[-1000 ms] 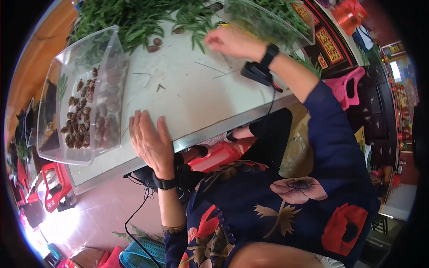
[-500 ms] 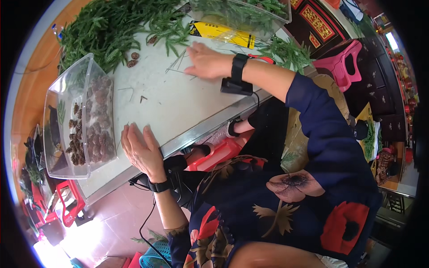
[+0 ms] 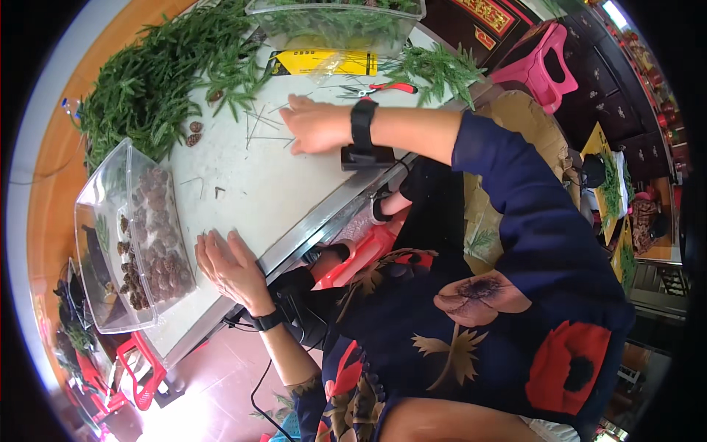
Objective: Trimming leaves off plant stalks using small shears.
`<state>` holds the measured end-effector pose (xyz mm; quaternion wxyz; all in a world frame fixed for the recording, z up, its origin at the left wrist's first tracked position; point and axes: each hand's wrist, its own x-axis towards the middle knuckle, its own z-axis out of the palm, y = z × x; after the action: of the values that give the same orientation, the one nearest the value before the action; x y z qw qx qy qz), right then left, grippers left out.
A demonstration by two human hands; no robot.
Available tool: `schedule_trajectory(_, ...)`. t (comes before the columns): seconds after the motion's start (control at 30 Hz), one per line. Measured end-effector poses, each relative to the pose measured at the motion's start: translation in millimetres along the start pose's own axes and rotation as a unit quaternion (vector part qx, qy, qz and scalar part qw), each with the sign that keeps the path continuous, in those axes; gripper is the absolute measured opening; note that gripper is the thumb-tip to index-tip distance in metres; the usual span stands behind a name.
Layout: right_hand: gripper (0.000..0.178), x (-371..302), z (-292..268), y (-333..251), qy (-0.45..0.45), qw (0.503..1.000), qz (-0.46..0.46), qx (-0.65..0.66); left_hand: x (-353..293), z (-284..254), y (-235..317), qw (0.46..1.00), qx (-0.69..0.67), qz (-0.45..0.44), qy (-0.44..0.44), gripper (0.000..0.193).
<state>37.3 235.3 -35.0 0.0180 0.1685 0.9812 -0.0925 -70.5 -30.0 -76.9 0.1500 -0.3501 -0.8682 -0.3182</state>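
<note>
My left hand (image 3: pixel 234 271) lies flat near the table's front edge, fingers stretched out and nothing in it. Farther back, my right hand (image 3: pixel 318 127) is low over the table with its thumb apart from the other fingers. Several thin dark wires (image 3: pixel 259 127) lie scattered beside its fingertips, and I see nothing held there. Just beyond that hand are red-handled pliers (image 3: pixel 394 88). A small bent dark piece (image 3: pixel 219 193) and a thin bent wire (image 3: pixel 193 184) rest between my hands.
A clear plastic box (image 3: pixel 155 313) of pine cones stands at the left. Green artificial branches (image 3: pixel 140 88) heap up at the far left. Behind the pliers are a yellow package (image 3: pixel 313 62) and another clear box (image 3: pixel 335 29) with greenery. A pink stool (image 3: pixel 541 70) stands at right.
The view has shifted. My right hand has drawn a little nearer to me, uncovering the pliers and more of the wires. My left hand stays flat on the table.
</note>
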Motion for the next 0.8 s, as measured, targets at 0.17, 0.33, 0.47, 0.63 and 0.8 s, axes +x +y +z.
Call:
schedule_trajectory(0.17,0.061,4,6,-8,-0.029,0.995,-0.031,0.094,-1,1,0,1.0,0.007,0.015,-0.003,0.038)
schedule_trajectory(0.33,0.011,10,-13,35,0.107,0.989,0.048,0.09,-1,2,1,1.0,0.005,0.013,0.011,0.039)
schedule_trajectory(0.47,0.017,-34,-54,108,0.167,0.969,0.178,-0.032,1,1,-2,1.0,0.013,0.019,0.013,0.039)
schedule_trajectory(0.63,0.02,-53,-82,146,0.14,0.965,0.22,-0.026,-2,3,-2,0.999,0.03,0.027,0.013,0.039)
schedule_trajectory(0.8,0.024,-59,-101,157,0.099,0.965,0.23,0.077,-1,3,-3,0.999,0.029,0.012,-0.005,0.038)
